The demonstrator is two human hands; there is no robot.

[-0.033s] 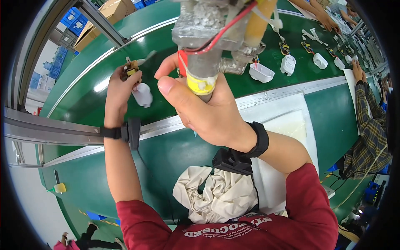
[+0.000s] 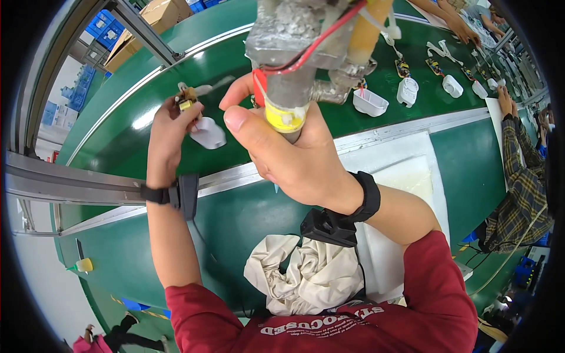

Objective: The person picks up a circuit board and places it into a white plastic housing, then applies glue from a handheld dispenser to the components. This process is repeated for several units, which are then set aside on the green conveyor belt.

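Note:
My left hand [image 2: 169, 132] is closed on a small circuit board [image 2: 186, 105] with a yellow component, above the green belt. From the board a white plastic housing [image 2: 209, 134] hangs on thin wires, and a pale cable trails from its far side. My right hand [image 2: 297, 156] wraps round a hanging metal dispensing gun [image 2: 288, 88] crusted with whitish residue, a yellow band near its lower end. Its index finger reaches toward a red part [image 2: 259, 87] on the gun's left side. The other right fingers are mostly hidden behind the tool.
Several white housings [image 2: 369, 103] with circuit boards lie along the belt to the right. Crumpled cream cloth [image 2: 306, 276] and white foam sheets [image 2: 400, 176] lie near me. A metal frame [image 2: 88, 176] stands left; a co-worker's hand [image 2: 505, 103] is far right.
The white housing has swung right and slightly up below my left hand. My right hand and the dispensing gun have shifted very slightly.

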